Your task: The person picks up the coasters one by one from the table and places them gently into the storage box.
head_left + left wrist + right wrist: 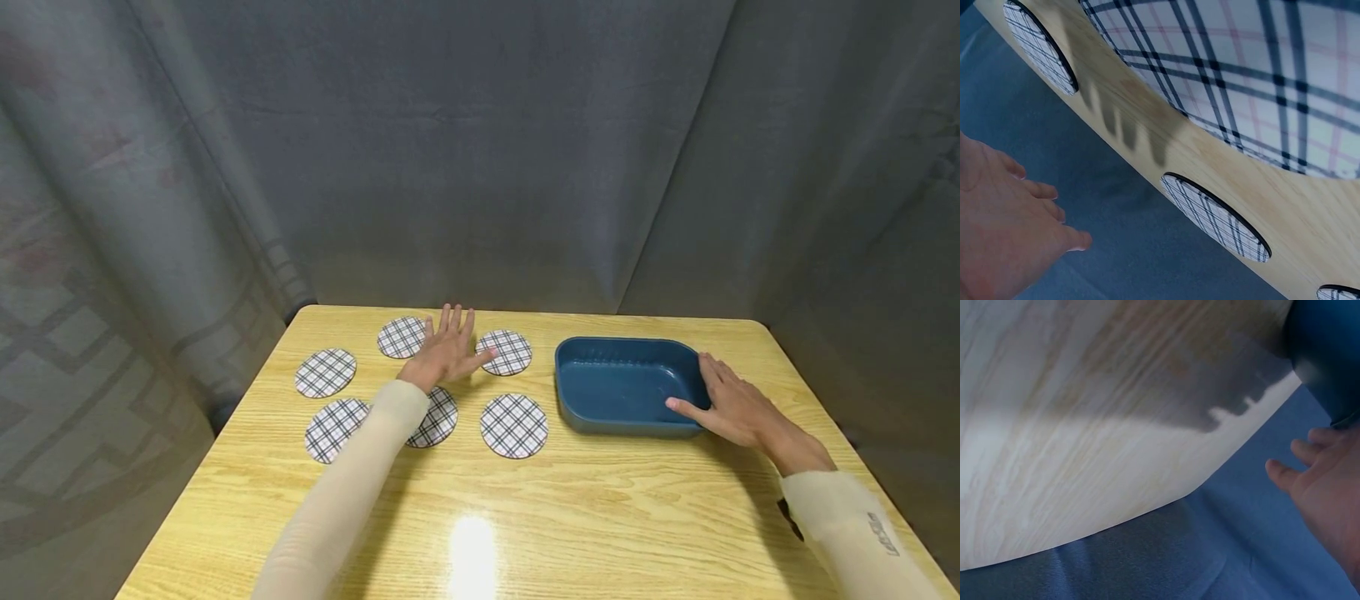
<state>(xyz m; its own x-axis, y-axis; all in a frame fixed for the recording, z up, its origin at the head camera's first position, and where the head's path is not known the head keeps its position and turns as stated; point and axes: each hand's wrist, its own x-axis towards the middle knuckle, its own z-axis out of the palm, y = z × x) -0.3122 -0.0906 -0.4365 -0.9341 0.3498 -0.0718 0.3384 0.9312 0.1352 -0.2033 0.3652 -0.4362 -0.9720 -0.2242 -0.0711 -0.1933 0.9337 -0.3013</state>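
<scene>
My left hand hovers over the back of the table, fingers spread and nothing in it, between two round plaid coasters. One back coaster is partly covered by that hand, and another coaster lies to its right. Below the wrist, the sleeve partly hides a coaster. In the left wrist view a coaster looms large near the camera. At the right, a dark blue rectangular bin stands upright. My right hand is at its right end, fingers extended along the outside and thumb toward the rim.
More plaid coasters lie flat: one at the far left, one beneath the left forearm and one left of the bin. The wooden table ends at a grey curtain behind.
</scene>
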